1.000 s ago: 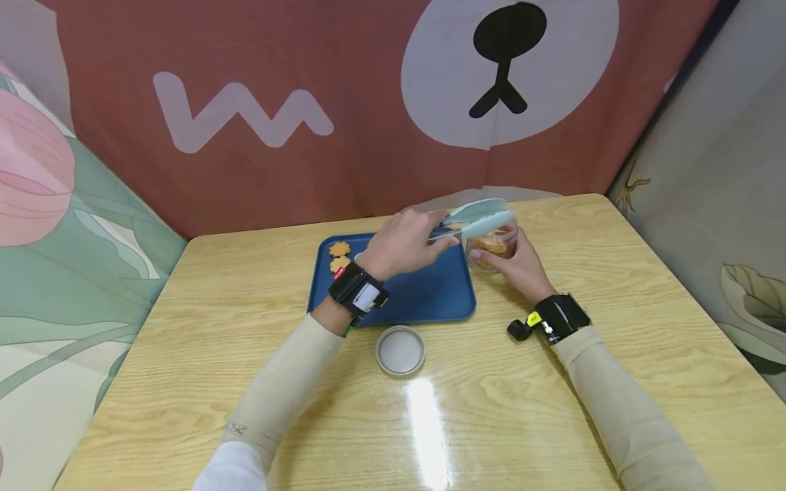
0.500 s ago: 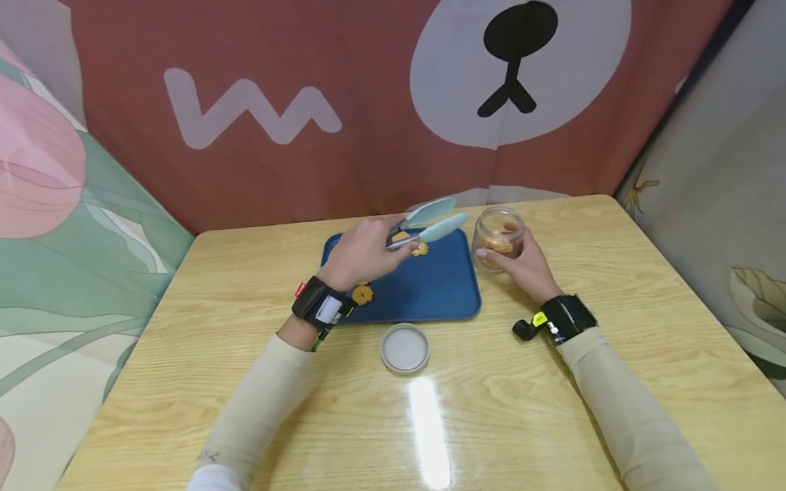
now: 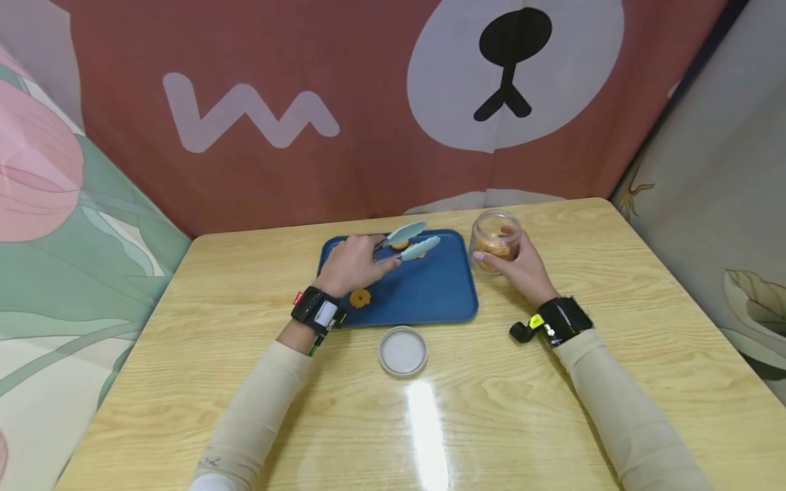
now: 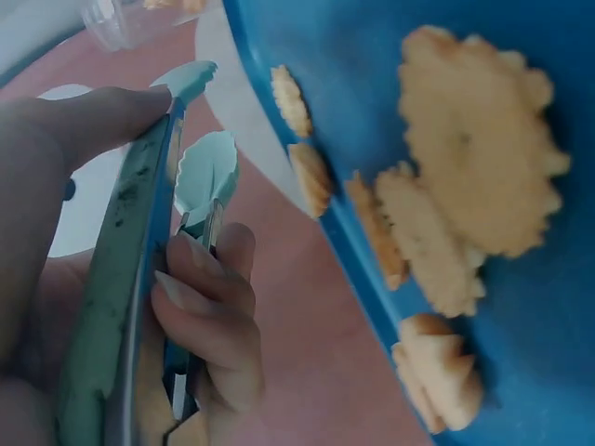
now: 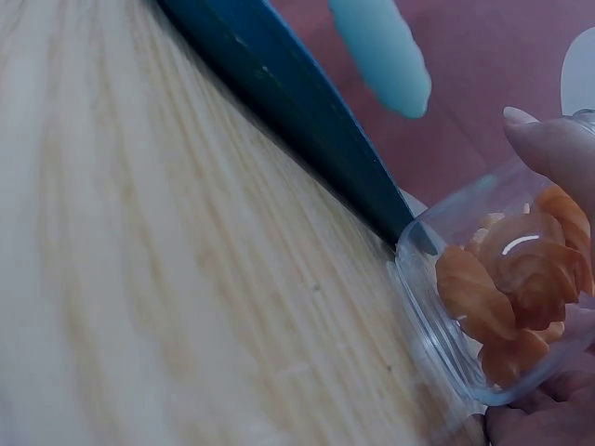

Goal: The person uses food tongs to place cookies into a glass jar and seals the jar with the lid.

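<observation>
My left hand (image 3: 353, 262) holds tongs (image 3: 420, 248) with pale turquoise tips over the back of the blue tray (image 3: 430, 293). The tips stand apart, with nothing visible between them in the left wrist view. Several cookies lie on the tray, among them a round scalloped cookie (image 4: 479, 139); in the head view my left hand hides some of them. Just right of the tray, my right hand (image 3: 522, 273) grips a clear open jar (image 3: 476, 236), thumb on the near side. Orange-brown twisted cookies (image 5: 474, 297) are inside the jar.
A round lid (image 3: 402, 351) lies on the wooden table (image 3: 503, 416) in front of the tray. Behind the table hangs a reddish-brown cloth (image 3: 362, 177) with a cartoon face. Printed cloths also hang at both sides.
My left hand has moved the tongs from the jar's mouth leftward and down to the back of the tray. My right hand stays on the jar.
</observation>
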A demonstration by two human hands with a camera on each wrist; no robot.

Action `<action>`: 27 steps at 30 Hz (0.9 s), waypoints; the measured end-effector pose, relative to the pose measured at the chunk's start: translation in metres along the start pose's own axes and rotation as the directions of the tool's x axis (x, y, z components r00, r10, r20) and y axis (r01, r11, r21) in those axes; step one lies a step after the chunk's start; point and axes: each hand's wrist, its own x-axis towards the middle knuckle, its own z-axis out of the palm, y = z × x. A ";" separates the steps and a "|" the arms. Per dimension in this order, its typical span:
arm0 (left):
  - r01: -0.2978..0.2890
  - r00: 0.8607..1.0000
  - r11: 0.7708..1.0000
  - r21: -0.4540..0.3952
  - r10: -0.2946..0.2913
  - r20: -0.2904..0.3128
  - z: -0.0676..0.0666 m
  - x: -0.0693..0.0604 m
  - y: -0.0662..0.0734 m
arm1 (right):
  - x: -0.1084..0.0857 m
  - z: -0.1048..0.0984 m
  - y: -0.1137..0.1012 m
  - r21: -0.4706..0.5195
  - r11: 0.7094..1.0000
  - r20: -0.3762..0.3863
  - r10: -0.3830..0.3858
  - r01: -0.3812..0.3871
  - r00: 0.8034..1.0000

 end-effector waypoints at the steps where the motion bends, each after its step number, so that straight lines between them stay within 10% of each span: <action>1: 0.008 1.000 1.000 0.003 -0.008 0.006 0.002 0.001 -0.002 | -0.001 0.000 -0.001 0.002 1.000 0.000 -0.002 0.002 1.000; 16: 0.084 0.992 0.993 0.089 -0.091 0.084 0.016 0.005 -0.007 | -0.001 0.001 -0.002 0.012 1.000 0.001 0.001 -0.001 1.000; 27: 0.010 0.996 0.988 0.153 -0.023 0.082 0.015 -0.001 -0.003 | -0.004 0.001 -0.003 0.025 1.000 -0.001 -0.007 0.007 1.000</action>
